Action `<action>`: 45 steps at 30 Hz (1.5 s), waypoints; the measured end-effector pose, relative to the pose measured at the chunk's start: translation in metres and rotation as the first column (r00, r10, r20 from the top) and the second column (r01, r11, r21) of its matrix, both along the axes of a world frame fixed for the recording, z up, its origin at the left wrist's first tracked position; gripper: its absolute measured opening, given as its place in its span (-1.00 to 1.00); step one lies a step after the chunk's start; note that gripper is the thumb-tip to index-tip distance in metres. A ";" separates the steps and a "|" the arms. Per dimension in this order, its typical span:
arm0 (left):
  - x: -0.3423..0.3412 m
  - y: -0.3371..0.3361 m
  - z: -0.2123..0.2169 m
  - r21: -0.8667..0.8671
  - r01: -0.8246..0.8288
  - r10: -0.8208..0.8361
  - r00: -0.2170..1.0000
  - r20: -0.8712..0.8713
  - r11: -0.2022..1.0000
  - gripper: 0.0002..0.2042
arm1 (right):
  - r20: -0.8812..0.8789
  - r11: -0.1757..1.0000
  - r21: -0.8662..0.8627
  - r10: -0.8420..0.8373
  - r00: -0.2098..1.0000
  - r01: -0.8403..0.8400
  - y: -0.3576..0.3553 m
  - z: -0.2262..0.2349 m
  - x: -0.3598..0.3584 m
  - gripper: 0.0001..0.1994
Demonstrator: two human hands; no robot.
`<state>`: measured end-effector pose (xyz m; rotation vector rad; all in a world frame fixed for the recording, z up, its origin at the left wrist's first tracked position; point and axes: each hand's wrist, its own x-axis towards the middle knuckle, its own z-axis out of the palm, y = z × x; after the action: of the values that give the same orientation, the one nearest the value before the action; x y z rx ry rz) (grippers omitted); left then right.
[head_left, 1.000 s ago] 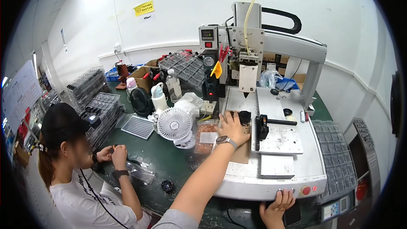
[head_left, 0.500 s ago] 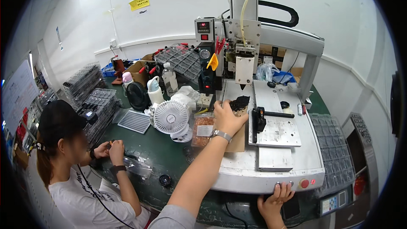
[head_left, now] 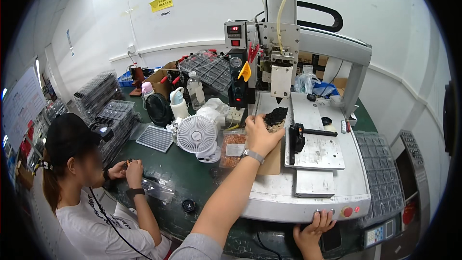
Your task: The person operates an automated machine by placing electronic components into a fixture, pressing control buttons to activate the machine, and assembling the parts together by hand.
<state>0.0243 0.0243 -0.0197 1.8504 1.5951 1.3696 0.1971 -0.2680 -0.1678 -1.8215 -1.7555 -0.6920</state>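
Left hand (head_left: 264, 137) lay by black clump (head_left: 277, 115), grip unclear; right hand (head_left: 314, 228), grip apart, seemingly pressed at machine front (head_left: 274, 211), next move likely needing release.

Head cam, L of pair, fisheye, facing fwd & down, bench (head_left: 192, 171) & machine (head_left: 299, 108) near

blk clump (head_left: 276, 115), tan cardbd (head_left: 272, 161)

Light grey sleeve (head_left: 199, 248), silver-coloured watch band (head_left: 253, 155), bare hands (head_left: 263, 137)
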 end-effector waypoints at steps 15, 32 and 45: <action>0.001 -0.002 0.000 0.051 0.008 -0.007 1.000 -0.014 0.999 -0.23 | -0.008 1.000 0.004 0.012 1.000 -0.012 0.001 -0.002 -0.001 -0.14; 0.001 -0.002 0.003 0.024 0.032 -0.033 0.999 0.026 0.999 -0.24 | -0.034 1.000 0.029 0.014 0.999 -0.013 0.002 -0.008 0.002 -0.18; 0.002 -0.005 0.007 0.023 0.067 -0.068 0.997 0.041 0.997 -0.25 | -0.003 0.997 0.070 0.018 1.000 -0.017 0.005 -0.012 0.006 -0.24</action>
<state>0.0260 0.0196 -0.0123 1.8579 1.4891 1.3918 0.2032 -0.2632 -0.1803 -1.7575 -1.7210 -0.7337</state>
